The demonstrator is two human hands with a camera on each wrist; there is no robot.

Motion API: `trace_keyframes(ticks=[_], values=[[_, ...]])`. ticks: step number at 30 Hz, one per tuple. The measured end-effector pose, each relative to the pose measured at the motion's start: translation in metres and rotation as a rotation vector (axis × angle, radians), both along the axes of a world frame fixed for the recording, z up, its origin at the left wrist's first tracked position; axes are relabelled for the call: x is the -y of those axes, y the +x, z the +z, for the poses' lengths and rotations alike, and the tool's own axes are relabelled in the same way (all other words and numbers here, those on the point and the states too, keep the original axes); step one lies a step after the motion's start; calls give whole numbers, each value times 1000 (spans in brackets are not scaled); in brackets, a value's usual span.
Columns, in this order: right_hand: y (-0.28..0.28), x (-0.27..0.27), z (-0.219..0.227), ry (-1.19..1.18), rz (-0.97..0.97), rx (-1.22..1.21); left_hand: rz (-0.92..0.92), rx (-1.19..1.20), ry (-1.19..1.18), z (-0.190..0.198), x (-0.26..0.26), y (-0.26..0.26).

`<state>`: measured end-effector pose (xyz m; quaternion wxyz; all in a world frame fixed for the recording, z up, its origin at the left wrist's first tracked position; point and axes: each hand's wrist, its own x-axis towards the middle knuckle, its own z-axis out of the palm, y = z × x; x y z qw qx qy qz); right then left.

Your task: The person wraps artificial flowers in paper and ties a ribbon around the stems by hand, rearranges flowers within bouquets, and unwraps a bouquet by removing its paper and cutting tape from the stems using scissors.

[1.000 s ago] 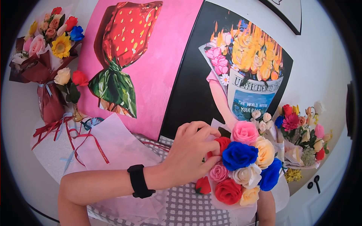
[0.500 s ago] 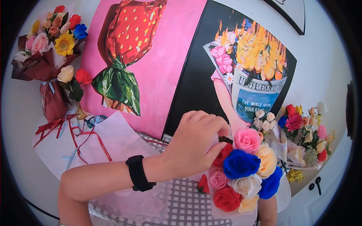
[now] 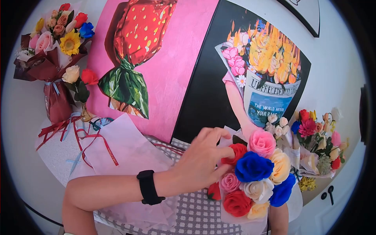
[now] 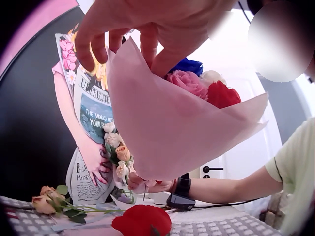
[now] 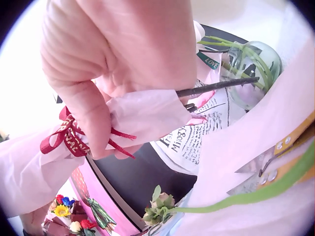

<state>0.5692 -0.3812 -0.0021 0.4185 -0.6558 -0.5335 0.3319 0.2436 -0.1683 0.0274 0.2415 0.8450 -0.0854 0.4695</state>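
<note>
A bouquet (image 3: 254, 169) of red, blue, pink, cream and white roses stands in pale pink paper. My left hand (image 3: 199, 158) reaches over its left side, spread fingers touching a red rose (image 3: 236, 153). In the left wrist view, the bent fingers (image 4: 86, 55) hang over the rim of the wrapping paper (image 4: 172, 132), which hides some tips. My right hand (image 5: 123, 54) grips the paper-wrapped stems (image 5: 147, 110) low down, around a red ribbon bow (image 5: 69, 135); dark stem ends stick out. The bouquet hides this hand in the head view.
Sheets of pink paper (image 3: 121, 152) and loose ribbons (image 3: 102, 147) cover the table's left. A loose red rose (image 4: 142, 220) lies below the bouquet. Other bouquets stand at left (image 3: 55, 51) and right (image 3: 318, 137). A glass vase (image 5: 256, 73) and paintings stand behind.
My left hand lifted off the red rose half a second ago, and is now back down on it with the fingers lower. The right hand's hold shows no change.
</note>
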Motion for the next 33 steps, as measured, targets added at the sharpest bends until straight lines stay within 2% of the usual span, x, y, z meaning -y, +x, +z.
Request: trace_keyframes(ticks=[1,7,11,13,16,18,20,22,23,25,26,28,29,33], values=[[-3,-8,2,-3,1,-5,-82,-46,-72,-3,0,2],[-7,-11,5,-15,4,-38,-168,-80,-222,-9,10,5],[-14,-15,0,-22,11,-61,-136,-60,-211,-9,10,6],[-36,-28,-14,-25,15,-74,-43,-94,-167,-6,8,6],[-38,-27,-17,-22,16,-98,2,-115,-163,-6,4,3],[-40,-26,-20,-18,15,-119,-26,-129,-109,-9,0,0],[-16,-25,-30,15,4,24,-55,-145,-51,-15,-4,-7],[-8,-33,-35,116,46,268,-65,-169,144,-25,-7,-17],[-13,-35,-33,118,39,252,-54,-209,213,-29,-9,-24],[-33,-40,-24,83,182,570,-45,-289,210,-36,-9,-37],[-42,-40,-24,75,180,546,-30,-353,206,-40,-8,-42],[-59,-40,-24,-19,177,715,-49,-367,164,-48,-10,-46],[-67,-39,-24,5,180,806,-56,-356,133,-50,-11,-48],[-69,-37,-38,55,219,895,-37,-421,90,-53,-11,-49]])
